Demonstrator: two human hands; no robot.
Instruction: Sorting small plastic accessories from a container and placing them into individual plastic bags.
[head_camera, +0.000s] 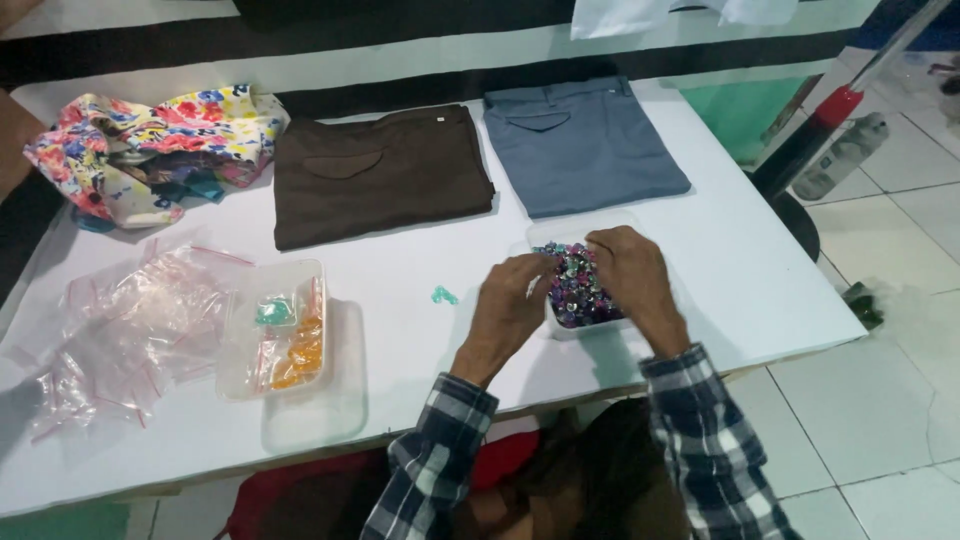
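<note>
Both plaid-sleeved forearms reach over the desk (400, 330). Left hand (510, 300) and right hand (630, 280) curl, fingers bent, picking among colourful beads (575, 290) in a clear tub (560, 330).

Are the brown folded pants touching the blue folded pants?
Apart. The head view shows a strip of bare white table running between the brown pants and the blue pants along their whole facing edges.

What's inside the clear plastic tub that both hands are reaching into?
The clear plastic tub holds a heap of small multicoloured beads, mostly purple and green. The left hand and right hand cover both sides of it, so whatever lies beneath them is hidden.
</note>
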